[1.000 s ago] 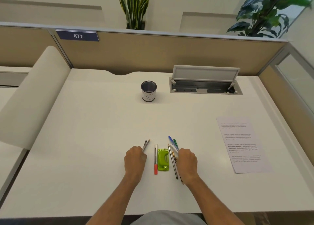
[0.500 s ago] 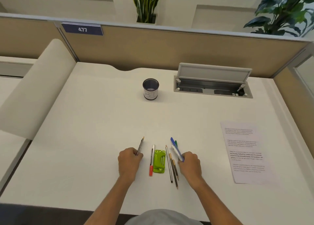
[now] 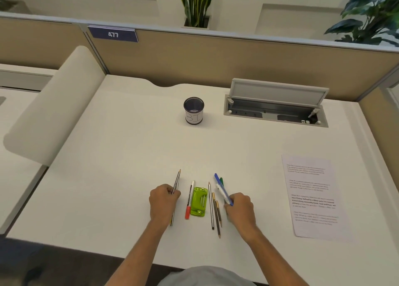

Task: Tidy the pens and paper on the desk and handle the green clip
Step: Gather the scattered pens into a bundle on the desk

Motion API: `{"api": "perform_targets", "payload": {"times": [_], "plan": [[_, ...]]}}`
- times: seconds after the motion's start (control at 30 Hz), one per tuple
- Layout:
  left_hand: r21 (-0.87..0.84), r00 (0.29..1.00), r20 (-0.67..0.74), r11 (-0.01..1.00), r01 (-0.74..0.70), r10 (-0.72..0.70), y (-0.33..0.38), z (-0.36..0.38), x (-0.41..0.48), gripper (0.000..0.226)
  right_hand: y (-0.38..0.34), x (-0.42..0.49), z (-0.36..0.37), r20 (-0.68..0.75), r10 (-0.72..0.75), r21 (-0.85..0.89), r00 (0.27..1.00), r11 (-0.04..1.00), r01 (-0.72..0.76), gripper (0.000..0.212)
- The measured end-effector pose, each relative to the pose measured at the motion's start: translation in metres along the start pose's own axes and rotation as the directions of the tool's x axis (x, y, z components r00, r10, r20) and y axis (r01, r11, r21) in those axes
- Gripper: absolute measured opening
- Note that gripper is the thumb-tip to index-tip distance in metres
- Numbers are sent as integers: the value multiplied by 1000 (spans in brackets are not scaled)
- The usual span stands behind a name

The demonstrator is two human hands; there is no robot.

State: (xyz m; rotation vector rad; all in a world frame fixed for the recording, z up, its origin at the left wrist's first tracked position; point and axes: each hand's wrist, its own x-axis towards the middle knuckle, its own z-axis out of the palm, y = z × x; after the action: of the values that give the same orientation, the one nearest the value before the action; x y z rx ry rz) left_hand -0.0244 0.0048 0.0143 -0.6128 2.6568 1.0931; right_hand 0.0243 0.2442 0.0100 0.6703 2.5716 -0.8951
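Hands both closed, I note: left hand [image 3: 164, 201] grasps thin pencils [image 3: 176, 183], right hand [image 3: 239, 208] grasps blue and green pens [image 3: 221, 188]. Green clip [image 3: 199, 202] lies on desk [image 3: 121, 156] between them; paper [image 3: 313, 196] sits to the right.

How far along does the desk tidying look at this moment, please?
Early. Nothing is stowed yet: the pen cup shows no pens. In hand: the left hand grips thin pencils, the right hand blue and green pens. Left: the red marker, green clip and three pencils lie on the desk, the paper untouched.
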Motion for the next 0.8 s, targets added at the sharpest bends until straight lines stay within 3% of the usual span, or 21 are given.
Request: {"api": "perform_targets", "payload": {"times": [0.1, 0.2, 0.37, 0.6, 0.8], "plan": [[-31, 1000, -15, 1000, -5, 5, 3, -9, -1, 29, -6, -4, -2, 3, -30, 20, 1000, 999, 30, 13], [-69, 1000, -27, 998, 9, -10, 3, -25, 3, 18, -21, -8, -1, 1, -69, 49, 998, 996, 69, 7], [-104, 997, -62, 994, 30, -36, -8, -63, 17, 17, -71, -12, 10, 52, -136, 151, 989, 980, 127, 19], [-126, 993, -101, 991, 47, -60, -42, -123, 57, 15, -172, -13, 69, 220, -164, 417, 962, 907, 60, 2], [-79, 993, -88, 994, 72, -78, -92, -182, 115, 21, -262, -11, 141, 262, -101, 483, 960, 875, -40, 6]]}}
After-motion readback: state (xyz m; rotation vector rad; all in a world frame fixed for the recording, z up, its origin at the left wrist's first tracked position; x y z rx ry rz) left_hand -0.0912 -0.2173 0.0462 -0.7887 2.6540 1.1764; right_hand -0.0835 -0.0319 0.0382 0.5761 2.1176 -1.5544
